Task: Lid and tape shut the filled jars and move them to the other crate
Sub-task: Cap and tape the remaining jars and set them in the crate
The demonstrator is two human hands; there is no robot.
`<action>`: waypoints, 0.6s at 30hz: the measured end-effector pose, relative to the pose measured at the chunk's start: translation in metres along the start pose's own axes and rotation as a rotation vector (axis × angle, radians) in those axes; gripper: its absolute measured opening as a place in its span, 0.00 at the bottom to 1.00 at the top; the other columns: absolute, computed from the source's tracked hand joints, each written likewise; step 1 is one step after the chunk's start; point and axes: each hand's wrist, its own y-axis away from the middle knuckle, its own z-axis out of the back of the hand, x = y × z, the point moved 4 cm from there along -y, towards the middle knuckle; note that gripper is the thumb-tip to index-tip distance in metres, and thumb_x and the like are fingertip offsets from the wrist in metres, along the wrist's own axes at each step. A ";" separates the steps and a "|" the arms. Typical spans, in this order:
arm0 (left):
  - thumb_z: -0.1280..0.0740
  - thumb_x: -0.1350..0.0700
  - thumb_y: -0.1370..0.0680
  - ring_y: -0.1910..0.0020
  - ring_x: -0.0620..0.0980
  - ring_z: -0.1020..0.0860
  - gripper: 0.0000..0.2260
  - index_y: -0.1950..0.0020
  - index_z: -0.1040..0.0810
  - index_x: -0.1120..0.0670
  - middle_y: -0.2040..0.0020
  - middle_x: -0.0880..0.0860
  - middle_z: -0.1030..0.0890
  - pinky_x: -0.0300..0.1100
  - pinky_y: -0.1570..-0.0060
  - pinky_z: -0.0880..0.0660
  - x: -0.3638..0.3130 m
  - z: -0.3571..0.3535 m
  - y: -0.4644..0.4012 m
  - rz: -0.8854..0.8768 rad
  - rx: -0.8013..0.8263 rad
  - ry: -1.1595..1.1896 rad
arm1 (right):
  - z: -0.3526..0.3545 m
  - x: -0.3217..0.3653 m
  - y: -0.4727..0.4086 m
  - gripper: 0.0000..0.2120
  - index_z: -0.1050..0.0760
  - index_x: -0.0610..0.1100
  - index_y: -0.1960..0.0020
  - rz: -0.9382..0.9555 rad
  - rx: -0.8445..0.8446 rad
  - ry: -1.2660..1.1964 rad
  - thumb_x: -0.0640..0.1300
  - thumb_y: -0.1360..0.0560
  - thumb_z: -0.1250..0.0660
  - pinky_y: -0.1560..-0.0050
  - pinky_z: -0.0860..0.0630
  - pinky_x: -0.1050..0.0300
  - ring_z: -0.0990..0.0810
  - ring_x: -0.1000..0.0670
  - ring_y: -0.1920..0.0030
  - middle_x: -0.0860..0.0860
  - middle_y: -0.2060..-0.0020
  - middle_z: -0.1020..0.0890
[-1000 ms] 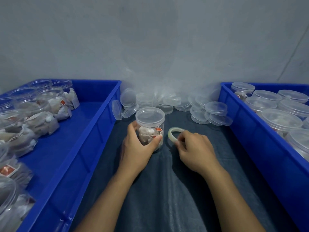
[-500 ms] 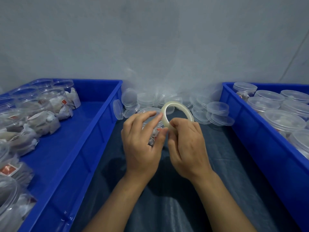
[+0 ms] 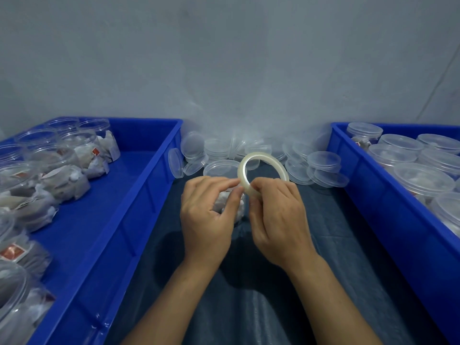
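A thin roll of clear tape (image 3: 265, 162) stands upright above the dark cloth, and my right hand (image 3: 276, 212) grips its lower rim. My left hand (image 3: 207, 212) pinches at the roll's left edge with thumb and fingertips. Behind both hands stands a clear lidded jar (image 3: 220, 170) filled with white packets, mostly hidden by them. The left blue crate (image 3: 139, 195) holds several open filled jars (image 3: 62, 175). The right blue crate (image 3: 368, 195) holds several lidded jars (image 3: 423, 180).
A heap of loose clear lids (image 3: 311, 165) lies against the grey wall between the crates. Dark cloth (image 3: 249, 307) covers the table between the crates, under my forearms.
My right hand picked the tape roll up from the cloth and raised it. My left hand let go of the jar and came to pinch the roll's edge.
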 end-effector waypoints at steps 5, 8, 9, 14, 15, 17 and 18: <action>0.24 0.56 0.20 0.46 0.50 0.22 0.01 0.51 0.14 0.52 0.52 0.41 0.17 0.45 0.45 0.25 0.001 0.001 -0.003 0.017 0.017 0.010 | 0.001 -0.001 0.000 0.05 0.23 0.39 0.47 -0.001 0.034 -0.002 0.36 0.20 0.36 0.50 0.29 0.49 0.25 0.45 0.61 0.49 0.60 0.22; 0.26 0.55 0.20 0.46 0.49 0.23 0.02 0.52 0.15 0.52 0.53 0.41 0.18 0.54 0.47 0.24 0.003 0.000 -0.002 0.007 0.033 -0.020 | 0.001 -0.001 0.000 0.04 0.23 0.39 0.47 0.001 0.046 -0.006 0.36 0.20 0.36 0.50 0.28 0.48 0.26 0.45 0.61 0.49 0.60 0.22; 0.27 0.54 0.19 0.46 0.48 0.23 0.03 0.52 0.16 0.53 0.53 0.41 0.19 0.56 0.48 0.24 0.003 0.000 -0.002 0.000 0.034 -0.033 | 0.001 -0.001 0.000 0.04 0.23 0.39 0.47 0.000 0.047 -0.005 0.36 0.20 0.36 0.50 0.28 0.47 0.26 0.45 0.61 0.49 0.60 0.23; 0.30 0.55 0.18 0.47 0.47 0.25 0.05 0.51 0.18 0.54 0.52 0.43 0.18 0.56 0.50 0.26 0.002 -0.004 -0.001 -0.079 0.051 -0.084 | 0.002 -0.002 -0.001 0.06 0.23 0.40 0.48 -0.033 0.015 0.030 0.38 0.20 0.39 0.50 0.29 0.51 0.26 0.45 0.61 0.50 0.60 0.23; 0.30 0.55 0.18 0.47 0.46 0.25 0.04 0.51 0.18 0.54 0.52 0.43 0.19 0.55 0.49 0.26 0.002 -0.004 0.000 -0.101 0.054 -0.095 | 0.001 -0.001 -0.001 0.07 0.23 0.40 0.47 -0.044 0.013 0.038 0.39 0.20 0.39 0.50 0.30 0.51 0.26 0.45 0.60 0.50 0.60 0.23; 0.30 0.56 0.17 0.47 0.46 0.25 0.04 0.51 0.19 0.54 0.51 0.43 0.19 0.53 0.49 0.27 0.003 -0.005 0.000 -0.130 0.057 -0.115 | 0.000 -0.001 -0.002 0.08 0.23 0.40 0.47 -0.067 0.012 0.058 0.40 0.20 0.40 0.50 0.29 0.51 0.26 0.46 0.60 0.51 0.60 0.23; 0.30 0.56 0.18 0.47 0.47 0.25 0.04 0.51 0.20 0.54 0.51 0.43 0.19 0.52 0.48 0.27 0.004 -0.006 0.000 -0.140 0.062 -0.124 | -0.001 -0.001 -0.002 0.08 0.24 0.40 0.47 -0.081 0.009 0.070 0.41 0.20 0.40 0.50 0.29 0.50 0.25 0.46 0.60 0.51 0.60 0.23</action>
